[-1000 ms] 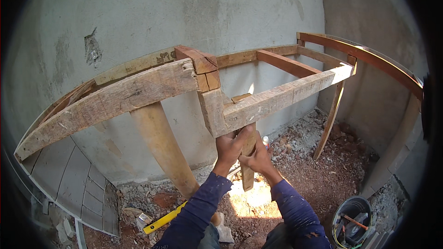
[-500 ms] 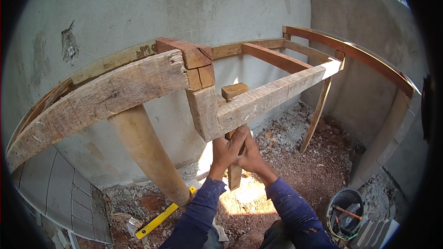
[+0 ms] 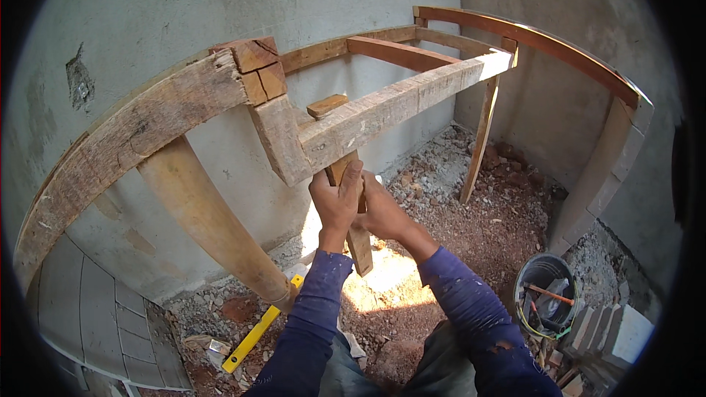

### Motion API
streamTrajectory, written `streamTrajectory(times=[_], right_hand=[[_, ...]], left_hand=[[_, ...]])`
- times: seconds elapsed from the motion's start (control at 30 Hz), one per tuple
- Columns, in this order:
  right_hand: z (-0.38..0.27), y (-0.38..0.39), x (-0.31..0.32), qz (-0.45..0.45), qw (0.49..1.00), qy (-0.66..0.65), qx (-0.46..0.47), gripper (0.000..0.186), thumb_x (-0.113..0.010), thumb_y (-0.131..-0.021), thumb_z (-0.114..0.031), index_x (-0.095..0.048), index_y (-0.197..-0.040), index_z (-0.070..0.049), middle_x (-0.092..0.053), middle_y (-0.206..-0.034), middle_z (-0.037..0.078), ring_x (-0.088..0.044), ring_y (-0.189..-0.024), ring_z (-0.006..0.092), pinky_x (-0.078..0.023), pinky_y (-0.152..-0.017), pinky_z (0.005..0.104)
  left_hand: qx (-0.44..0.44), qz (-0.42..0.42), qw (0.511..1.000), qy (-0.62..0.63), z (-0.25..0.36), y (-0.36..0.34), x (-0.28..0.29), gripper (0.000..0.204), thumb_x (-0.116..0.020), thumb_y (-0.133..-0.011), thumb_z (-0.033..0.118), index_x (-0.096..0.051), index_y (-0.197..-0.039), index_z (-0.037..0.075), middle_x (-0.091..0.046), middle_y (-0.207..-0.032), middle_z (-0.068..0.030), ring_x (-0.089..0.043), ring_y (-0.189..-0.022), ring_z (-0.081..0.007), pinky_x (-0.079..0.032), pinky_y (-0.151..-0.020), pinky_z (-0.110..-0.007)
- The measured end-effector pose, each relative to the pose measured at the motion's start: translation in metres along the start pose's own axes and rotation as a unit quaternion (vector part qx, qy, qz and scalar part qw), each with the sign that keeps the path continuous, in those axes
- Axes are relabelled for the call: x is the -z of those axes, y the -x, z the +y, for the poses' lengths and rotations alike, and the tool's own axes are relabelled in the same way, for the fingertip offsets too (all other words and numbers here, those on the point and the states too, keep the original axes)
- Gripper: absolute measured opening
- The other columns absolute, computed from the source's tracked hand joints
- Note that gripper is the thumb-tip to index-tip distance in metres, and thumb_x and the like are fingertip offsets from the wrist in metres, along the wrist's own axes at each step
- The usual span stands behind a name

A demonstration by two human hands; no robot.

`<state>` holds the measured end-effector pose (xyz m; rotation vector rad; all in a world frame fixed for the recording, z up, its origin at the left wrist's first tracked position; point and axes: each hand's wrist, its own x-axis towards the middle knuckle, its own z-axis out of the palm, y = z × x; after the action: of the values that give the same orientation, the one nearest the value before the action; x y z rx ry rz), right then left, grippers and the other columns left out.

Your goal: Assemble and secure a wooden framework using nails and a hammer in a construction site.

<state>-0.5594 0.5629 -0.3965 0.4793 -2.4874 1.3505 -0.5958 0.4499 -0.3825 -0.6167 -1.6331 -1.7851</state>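
Note:
Below a long wooden beam [image 3: 412,99], my left hand [image 3: 331,207] is closed round an upright piece of wood [image 3: 360,251]. My right hand [image 3: 388,211] grips the same piece from the other side, close against the left. The piece leans slightly, its lower end hanging free above the ground. A wooden block [image 3: 328,106] shows behind the beam; whether it is the upper end of the held piece, I cannot tell. A short wooden post [image 3: 278,140] meets the beam's near left end, under stacked reddish block ends [image 3: 263,73].
A thick round pole [image 3: 220,209] props the left timber [image 3: 147,114]. A yellow spirit level [image 3: 254,342] lies on the rubble. At lower right stand a black bucket [image 3: 521,287] with tools in it and stacked tiles [image 3: 618,334]. A thin wooden prop [image 3: 482,140] supports the far end.
The view has shifted, so the frame sits further left and higher. Both hands keep hold of the wood, which now leans more, and more of its upper part shows above them.

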Motion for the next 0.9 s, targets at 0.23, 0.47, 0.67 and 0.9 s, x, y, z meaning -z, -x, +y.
streamTrajectory(times=[0.23, 0.47, 0.67, 0.9], right_hand=[[0.002, 0.057, 0.076, -0.095, 0.988, 0.120, -0.032, 0.090, -0.084, -0.068, -0.018, -0.037, -0.143, -0.001, -0.057, -0.121, 0.026, -0.059, -0.112, 0.0373, -0.049, -0.094, 0.0412], [0.046, 0.216, 0.199, 0.094, 0.959, 0.123, -0.239, 0.050, -0.074, -0.085, -0.014, -0.052, -0.129, -0.001, -0.067, -0.104, 0.015, -0.067, -0.091, 0.0238, -0.054, -0.083, 0.0362], [0.136, 0.397, 0.266, 0.284, 0.825, 0.144, -0.466, 0.024, -0.064, -0.085, -0.009, -0.066, -0.105, 0.004, -0.070, -0.084, 0.011, -0.068, -0.073, 0.0211, -0.054, -0.070, 0.0331], [0.245, 0.446, 0.247, 0.073, 0.787, 0.366, -0.491, 0.026, -0.068, -0.082, -0.009, -0.067, -0.104, 0.004, -0.069, -0.099, 0.024, -0.067, -0.092, 0.0375, -0.054, -0.081, 0.0396]], left_hand=[[0.056, -0.036, 0.993, 0.098, 0.007, 0.010, -0.022, 0.039, -0.066, -0.095, 0.030, -0.057, -0.106, -0.006, -0.067, -0.088, -0.0101, -0.063, -0.072, -0.0149, -0.050, -0.070, -0.027], [0.020, 0.001, 1.000, 0.019, -0.002, -0.027, 0.016, 0.037, -0.061, -0.098, 0.025, -0.058, -0.111, -0.010, -0.069, -0.102, -0.0182, -0.066, -0.078, -0.0200, -0.057, -0.074, -0.031], [0.056, -0.011, 0.998, 0.041, -0.002, -0.006, -0.008, 0.044, -0.064, -0.096, 0.030, -0.057, -0.110, -0.011, -0.068, -0.104, -0.0198, -0.067, -0.082, -0.0210, -0.059, -0.077, -0.032], [0.050, -0.007, 0.999, 0.016, 0.001, -0.008, 0.008, 0.043, -0.063, -0.097, 0.029, -0.057, -0.113, -0.011, -0.066, -0.112, -0.0219, -0.067, -0.086, -0.0223, -0.058, -0.083, -0.035]])
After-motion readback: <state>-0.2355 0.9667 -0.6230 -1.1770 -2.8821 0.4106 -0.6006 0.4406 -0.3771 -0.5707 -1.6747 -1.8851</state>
